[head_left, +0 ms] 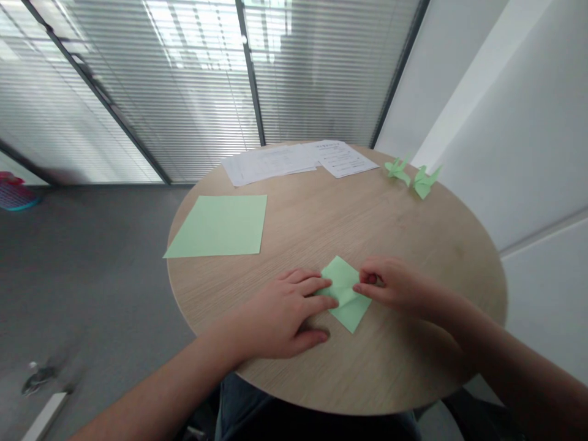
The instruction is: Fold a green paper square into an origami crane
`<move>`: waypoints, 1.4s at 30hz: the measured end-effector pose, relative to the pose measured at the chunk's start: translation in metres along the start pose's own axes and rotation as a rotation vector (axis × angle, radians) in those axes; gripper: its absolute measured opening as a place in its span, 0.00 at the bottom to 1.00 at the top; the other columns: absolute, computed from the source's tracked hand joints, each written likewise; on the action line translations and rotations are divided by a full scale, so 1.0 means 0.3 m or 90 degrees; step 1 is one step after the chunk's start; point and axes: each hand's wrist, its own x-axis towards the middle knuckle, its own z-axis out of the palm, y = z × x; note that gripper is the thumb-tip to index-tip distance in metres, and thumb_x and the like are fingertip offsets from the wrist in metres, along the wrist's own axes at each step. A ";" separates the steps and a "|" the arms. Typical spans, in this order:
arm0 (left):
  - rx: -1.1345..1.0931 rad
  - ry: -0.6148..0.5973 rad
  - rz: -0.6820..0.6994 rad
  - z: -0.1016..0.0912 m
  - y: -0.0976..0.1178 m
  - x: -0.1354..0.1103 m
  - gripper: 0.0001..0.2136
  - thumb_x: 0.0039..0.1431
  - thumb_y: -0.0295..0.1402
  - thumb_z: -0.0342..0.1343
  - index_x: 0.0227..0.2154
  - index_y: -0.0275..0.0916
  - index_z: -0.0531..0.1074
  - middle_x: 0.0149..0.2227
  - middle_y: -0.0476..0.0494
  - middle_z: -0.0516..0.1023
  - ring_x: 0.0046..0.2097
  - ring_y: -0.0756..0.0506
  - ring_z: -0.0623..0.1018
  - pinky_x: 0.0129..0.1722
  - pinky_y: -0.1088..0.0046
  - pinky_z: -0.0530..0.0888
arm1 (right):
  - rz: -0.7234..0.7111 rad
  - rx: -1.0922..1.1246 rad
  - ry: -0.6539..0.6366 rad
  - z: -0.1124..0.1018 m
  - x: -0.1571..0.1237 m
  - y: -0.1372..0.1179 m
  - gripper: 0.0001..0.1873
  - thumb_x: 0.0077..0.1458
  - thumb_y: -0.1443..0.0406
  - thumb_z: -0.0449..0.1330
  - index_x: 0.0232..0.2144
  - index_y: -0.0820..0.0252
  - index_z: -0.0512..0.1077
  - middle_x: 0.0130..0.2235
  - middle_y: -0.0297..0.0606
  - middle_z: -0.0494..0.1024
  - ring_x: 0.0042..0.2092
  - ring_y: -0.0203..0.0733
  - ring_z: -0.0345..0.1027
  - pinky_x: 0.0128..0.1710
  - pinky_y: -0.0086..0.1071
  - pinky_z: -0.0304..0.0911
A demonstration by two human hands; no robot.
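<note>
A small folded square of light green paper lies on the table, turned with one corner towards me. My left hand rests palm down at its left side, fingers spread, the fingertips pressing on the paper. At the right corner is my right hand, with curled fingers and the thumb tip touching the paper's surface. That corner is hidden by the right hand, which seems to pinch it. A crease runs across the middle of the square between both hands.
A larger green sheet lies at the left, one corner reaching past the edge of the round table. White printed pages overlap at the back. Two folded green paper figures stand at the back right, beside the white wall.
</note>
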 end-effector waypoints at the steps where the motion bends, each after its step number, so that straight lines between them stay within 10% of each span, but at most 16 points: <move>1: 0.006 -0.001 -0.003 -0.002 0.004 0.004 0.21 0.64 0.45 0.59 0.58 0.45 0.73 0.62 0.38 0.73 0.63 0.34 0.71 0.64 0.50 0.64 | -0.003 -0.009 0.010 0.004 -0.005 0.004 0.09 0.60 0.62 0.62 0.28 0.59 0.74 0.30 0.37 0.77 0.32 0.41 0.68 0.34 0.34 0.56; 42: 0.062 0.006 0.017 0.030 0.006 0.003 0.28 0.64 0.46 0.57 0.64 0.43 0.67 0.66 0.39 0.70 0.65 0.33 0.68 0.66 0.48 0.59 | -0.016 -0.070 0.181 0.044 -0.057 -0.021 0.10 0.67 0.65 0.57 0.33 0.59 0.75 0.35 0.39 0.76 0.39 0.44 0.68 0.42 0.36 0.61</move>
